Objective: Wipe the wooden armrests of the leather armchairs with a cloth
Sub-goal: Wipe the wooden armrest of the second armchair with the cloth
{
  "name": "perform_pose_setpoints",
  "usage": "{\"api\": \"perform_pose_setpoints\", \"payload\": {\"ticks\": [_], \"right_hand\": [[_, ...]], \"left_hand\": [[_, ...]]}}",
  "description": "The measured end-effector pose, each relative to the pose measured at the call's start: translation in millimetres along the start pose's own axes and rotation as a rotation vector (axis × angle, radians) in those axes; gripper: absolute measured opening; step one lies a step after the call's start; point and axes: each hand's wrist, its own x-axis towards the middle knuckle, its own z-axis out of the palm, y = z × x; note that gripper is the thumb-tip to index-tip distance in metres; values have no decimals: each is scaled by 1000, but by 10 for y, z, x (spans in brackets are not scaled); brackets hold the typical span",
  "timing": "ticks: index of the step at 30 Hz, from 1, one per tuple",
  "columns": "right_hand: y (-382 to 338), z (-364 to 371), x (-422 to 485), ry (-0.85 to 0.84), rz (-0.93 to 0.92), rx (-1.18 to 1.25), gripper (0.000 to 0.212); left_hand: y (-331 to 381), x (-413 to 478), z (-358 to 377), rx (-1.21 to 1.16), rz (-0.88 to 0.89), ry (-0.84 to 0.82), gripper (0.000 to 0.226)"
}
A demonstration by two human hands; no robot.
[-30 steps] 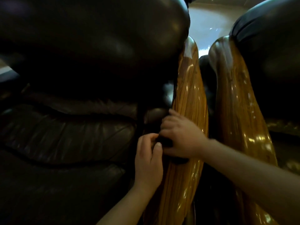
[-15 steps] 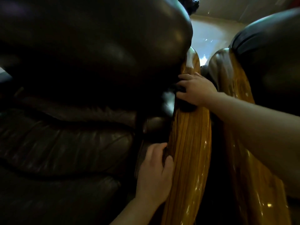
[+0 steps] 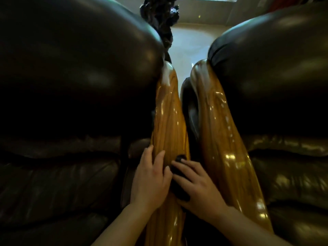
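Two glossy wooden armrests run side by side up the middle of the view. The left armrest (image 3: pixel 168 121) belongs to the dark leather armchair (image 3: pixel 71 86) on the left. My right hand (image 3: pixel 198 189) presses a dark cloth (image 3: pixel 179 178) onto the near part of that armrest, fingers wrapped over the cloth. Beside it, my left hand (image 3: pixel 150 176) lies flat on the armrest's left flank, fingers spread and holding nothing. The right armrest (image 3: pixel 221 130) of the second armchair (image 3: pixel 275 86) is untouched.
A narrow dark gap separates the two armrests. Beyond the chair backs lies a pale shiny floor (image 3: pixel 190 45), and a dark carved object (image 3: pixel 161 16) stands at the top centre.
My right hand has drawn the cloth back down the left armrest from its far end to next to my left hand. The view has tilted up.
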Motion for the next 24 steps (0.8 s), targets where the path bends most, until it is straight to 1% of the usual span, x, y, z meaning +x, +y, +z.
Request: {"api": "perform_pose_setpoints", "payload": {"ticks": [1, 3, 5, 6, 9, 11, 14, 16, 17, 20, 22, 23, 24], "right_hand": [[5, -37, -73, 0, 10, 53, 52], [47, -139, -224, 41, 110, 215, 45], [129, -253, -405, 141, 242, 357, 43], [182, -312, -492, 197, 298, 384, 44], [395, -493, -693, 397, 424, 391, 47], [567, -566, -748, 535, 488, 344, 46], [791, -545, -717, 642, 617, 314, 42], [862, -460, -667, 630, 687, 304, 43], [864, -392, -662, 578, 697, 278, 45], [792, -148, -849, 405, 625, 141, 54], [786, -41, -1070, 372, 559, 127, 58], [796, -15, -1162, 371, 550, 142, 60], [812, -12, -1215, 381, 578, 168, 61]], "left_hand": [[31, 33, -8, 57, 19, -3, 59], [106, 112, -22, 173, 70, -16, 59], [195, 198, -11, 236, 132, -22, 58], [234, 245, -2, 237, 153, -27, 58], [332, 446, 54, 235, 195, -42, 59], [380, 622, 110, 271, 195, -34, 60], [450, 915, 197, 305, 165, 3, 63], [492, 1090, 262, 296, 151, 34, 65], [502, 1158, 294, 297, 143, 52, 67], [471, 1234, 375, 339, 147, 124, 71], [436, 1231, 403, 336, 160, 150, 71], [425, 1226, 410, 331, 162, 155, 70], [421, 1223, 414, 326, 160, 163, 69]]}}
